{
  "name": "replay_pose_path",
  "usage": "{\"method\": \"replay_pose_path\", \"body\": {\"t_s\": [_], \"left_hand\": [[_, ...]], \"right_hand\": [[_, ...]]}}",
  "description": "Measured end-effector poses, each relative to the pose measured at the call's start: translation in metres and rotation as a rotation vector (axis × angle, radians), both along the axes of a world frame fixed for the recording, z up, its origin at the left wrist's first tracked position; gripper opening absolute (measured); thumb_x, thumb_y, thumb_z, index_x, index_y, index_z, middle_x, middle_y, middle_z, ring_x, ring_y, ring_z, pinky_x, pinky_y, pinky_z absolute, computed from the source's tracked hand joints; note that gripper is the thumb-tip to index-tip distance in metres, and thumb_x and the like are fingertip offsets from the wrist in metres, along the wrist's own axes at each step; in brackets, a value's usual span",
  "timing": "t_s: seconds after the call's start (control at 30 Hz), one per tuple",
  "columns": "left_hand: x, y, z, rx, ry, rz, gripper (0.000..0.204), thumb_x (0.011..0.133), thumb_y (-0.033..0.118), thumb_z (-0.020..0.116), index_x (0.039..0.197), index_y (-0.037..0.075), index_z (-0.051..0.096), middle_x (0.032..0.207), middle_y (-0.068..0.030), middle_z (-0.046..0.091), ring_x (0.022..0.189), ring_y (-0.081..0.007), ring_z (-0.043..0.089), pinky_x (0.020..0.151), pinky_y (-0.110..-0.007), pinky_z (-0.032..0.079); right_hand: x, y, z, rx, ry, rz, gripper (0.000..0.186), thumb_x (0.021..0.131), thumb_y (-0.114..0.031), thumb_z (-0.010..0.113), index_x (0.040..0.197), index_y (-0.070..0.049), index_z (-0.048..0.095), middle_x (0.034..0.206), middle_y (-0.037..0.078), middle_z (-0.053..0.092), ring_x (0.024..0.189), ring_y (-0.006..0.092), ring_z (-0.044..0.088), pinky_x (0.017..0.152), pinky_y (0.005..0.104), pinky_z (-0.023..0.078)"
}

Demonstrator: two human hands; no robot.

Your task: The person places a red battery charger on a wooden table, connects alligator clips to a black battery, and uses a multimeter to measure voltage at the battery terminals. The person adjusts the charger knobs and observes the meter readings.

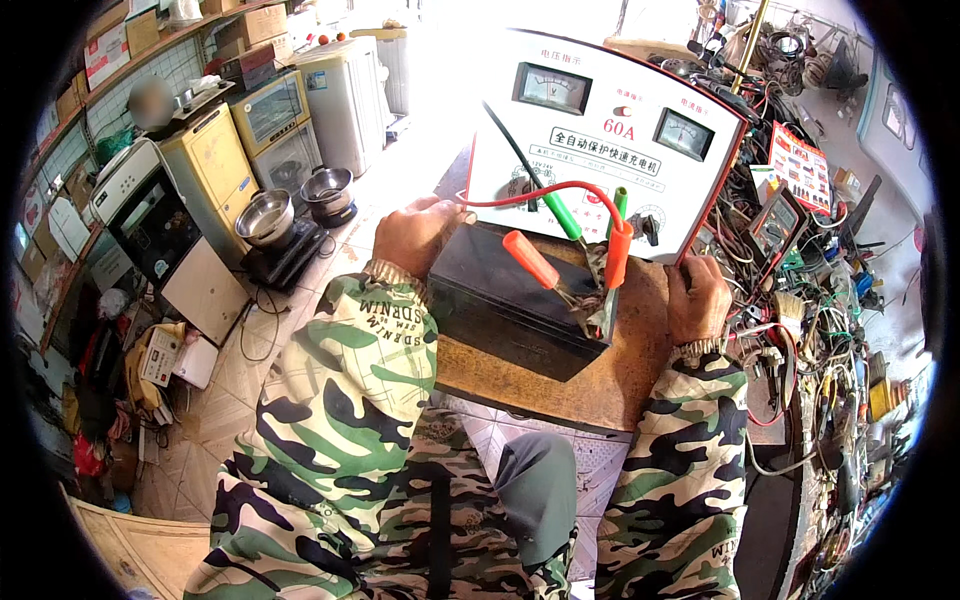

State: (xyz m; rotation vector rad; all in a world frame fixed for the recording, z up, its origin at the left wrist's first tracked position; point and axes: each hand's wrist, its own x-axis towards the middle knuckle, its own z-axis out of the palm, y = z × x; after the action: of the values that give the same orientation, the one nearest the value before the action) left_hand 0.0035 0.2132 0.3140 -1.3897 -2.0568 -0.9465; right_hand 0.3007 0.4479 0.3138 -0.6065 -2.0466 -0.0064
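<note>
One black box-shaped battery (510, 290) on the brown wooden bench (640, 365) has two orange clamp handles (530, 260) and two green handles (562, 215) at its right end, one white two-dial charger (600, 90) behind. Left hand (413, 234) and right hand (702, 298) curl either side, grip unclear.

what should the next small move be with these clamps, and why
I'd probably bring the right hand from beside the board to check the red clamp: it sits close to the green clamp at the right end of the battery, and this view doesn't show whether their metal parts touch.
</note>
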Motion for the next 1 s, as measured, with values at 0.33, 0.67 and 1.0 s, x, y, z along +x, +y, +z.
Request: {"method": "replay_pose_path", "body": {"t_s": [0.33, 0.67, 1.0], "left_hand": [[-0.006, 0.000, -0.007, 0.004, 0.020, -0.033, 0.017, 0.093, 0.030, 0.065, 0.098, 0.015, 0.071, 0.089, -0.0093, 0.068, 0.080, -0.0351, 0.068, 0.068, -0.045, 0.054], [-0.013, -0.007, -0.009, -0.044, -0.001, -0.080, 0.020, 0.090, 0.030, 0.064, 0.102, 0.016, 0.072, 0.089, -0.0089, 0.068, 0.083, -0.0341, 0.069, 0.071, -0.044, 0.054], [-0.036, -0.011, -0.024, -0.158, -0.077, -0.147, 0.015, 0.087, 0.026, 0.063, 0.099, 0.023, 0.070, 0.090, -0.0062, 0.064, 0.084, -0.0344, 0.067, 0.068, -0.046, 0.051]], "right_hand": [[-0.001, -0.001, -0.003, -0.010, -0.005, 0.003, 0.015, 0.080, -0.009, 0.073, 0.094, -0.005, 0.069, 0.088, 0.014, 0.064, 0.080, 0.0385, 0.065, 0.068, 0.0456, 0.052], [-0.006, -0.002, -0.010, -0.053, 0.009, 0.015, 0.013, 0.078, -0.010, 0.075, 0.089, -0.005, 0.068, 0.085, 0.014, 0.064, 0.079, 0.0380, 0.064, 0.067, 0.0457, 0.052], [-0.007, -0.002, -0.017, -0.152, -0.131, 0.002, 0.017, 0.079, -0.014, 0.072, 0.093, -0.006, 0.067, 0.089, 0.014, 0.063, 0.087, 0.0386, 0.064, 0.073, 0.0477, 0.052]]}}
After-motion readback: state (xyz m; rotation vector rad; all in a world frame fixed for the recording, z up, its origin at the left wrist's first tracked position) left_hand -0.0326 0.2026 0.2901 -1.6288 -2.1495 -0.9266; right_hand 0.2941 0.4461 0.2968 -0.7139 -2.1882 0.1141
